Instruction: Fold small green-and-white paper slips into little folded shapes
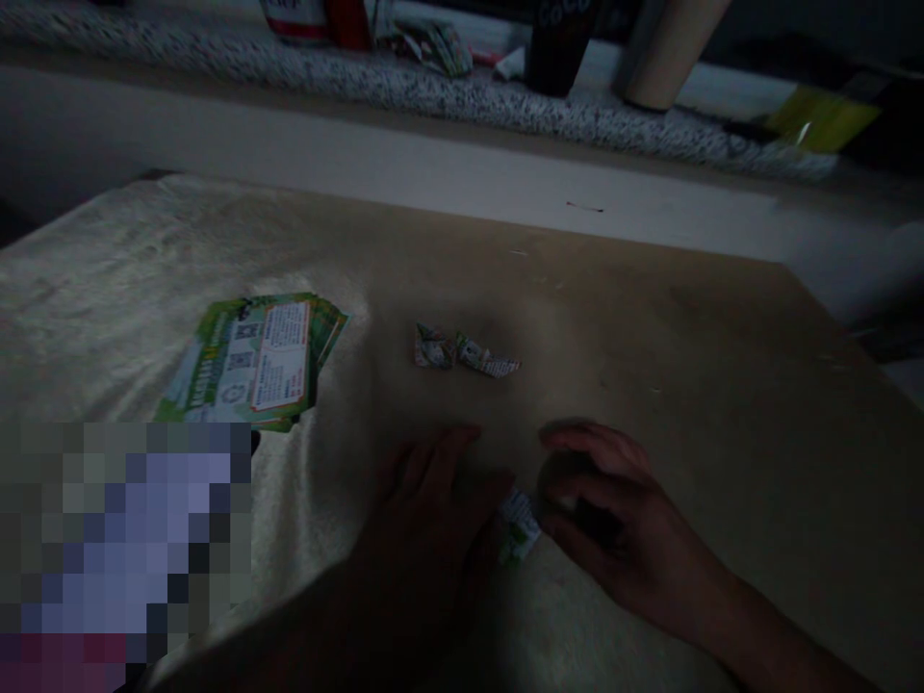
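Observation:
A small folded printed flyer (pixel 520 529) in green and white lies on the table between my hands. My left hand (pixel 433 510) rests low over the table with fingers stretched out, its thumb against the flyer's upper left side. Curled from the right, my right hand (pixel 621 520) brings thumb and index finger together at the flyer's right edge. The dim light hides exactly how the fingertips meet. Farther back lie two twisted, folded paper pieces (pixel 433 348) with similar print. A fanned stack of green flyers (pixel 252 361) sits to the left.
The table (pixel 722 385) has a pale, wrinkled cloth (pixel 252 221) on its left side. A pixelated patch covers the lower left. On the speckled ledge (pixel 397 101) behind stand a dark cup (pixel 559 48), a beige cylinder (pixel 671 58) and crumpled printed packaging (pixel 440 46).

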Demonstrator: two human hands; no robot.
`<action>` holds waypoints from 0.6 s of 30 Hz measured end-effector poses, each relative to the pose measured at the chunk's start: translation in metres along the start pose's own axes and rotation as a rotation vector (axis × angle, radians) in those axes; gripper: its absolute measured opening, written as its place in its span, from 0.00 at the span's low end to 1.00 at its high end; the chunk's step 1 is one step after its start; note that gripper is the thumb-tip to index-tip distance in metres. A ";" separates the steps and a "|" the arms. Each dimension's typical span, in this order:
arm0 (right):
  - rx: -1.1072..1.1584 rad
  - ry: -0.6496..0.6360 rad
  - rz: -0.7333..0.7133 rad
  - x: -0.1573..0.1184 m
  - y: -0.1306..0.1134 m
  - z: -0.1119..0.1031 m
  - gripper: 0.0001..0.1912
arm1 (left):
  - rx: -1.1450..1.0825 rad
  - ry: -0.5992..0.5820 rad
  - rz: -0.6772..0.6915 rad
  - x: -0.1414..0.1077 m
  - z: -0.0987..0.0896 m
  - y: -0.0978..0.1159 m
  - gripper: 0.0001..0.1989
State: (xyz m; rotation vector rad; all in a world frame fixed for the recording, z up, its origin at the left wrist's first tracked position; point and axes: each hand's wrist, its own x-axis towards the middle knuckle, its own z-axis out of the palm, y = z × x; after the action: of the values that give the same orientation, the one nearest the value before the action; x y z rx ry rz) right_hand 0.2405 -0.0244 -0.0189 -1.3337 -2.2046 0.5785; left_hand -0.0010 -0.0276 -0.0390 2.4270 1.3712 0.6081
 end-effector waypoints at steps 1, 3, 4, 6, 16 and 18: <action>0.009 -0.005 -0.006 0.001 -0.002 0.002 0.04 | -0.012 0.002 0.008 0.000 0.000 -0.001 0.16; 0.034 0.001 -0.004 0.002 -0.004 0.005 0.05 | -0.032 -0.002 0.031 0.001 0.000 -0.002 0.15; 0.051 0.010 -0.002 0.003 -0.005 0.007 0.05 | -0.042 0.000 0.043 0.001 0.000 -0.002 0.15; 0.093 0.026 -0.005 0.004 -0.006 0.009 0.06 | -0.070 0.009 0.060 0.002 0.000 -0.002 0.14; 0.252 0.042 -0.066 0.011 -0.012 0.009 0.13 | -0.215 0.060 0.112 0.006 0.001 -0.001 0.16; 0.255 0.064 -0.042 0.009 -0.011 0.011 0.12 | -0.226 0.069 0.109 0.005 0.002 -0.001 0.16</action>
State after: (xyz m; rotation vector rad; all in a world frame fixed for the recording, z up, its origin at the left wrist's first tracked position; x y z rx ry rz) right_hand 0.2222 -0.0221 -0.0196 -1.1552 -2.0247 0.7617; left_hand 0.0014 -0.0231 -0.0403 2.3281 1.1314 0.8338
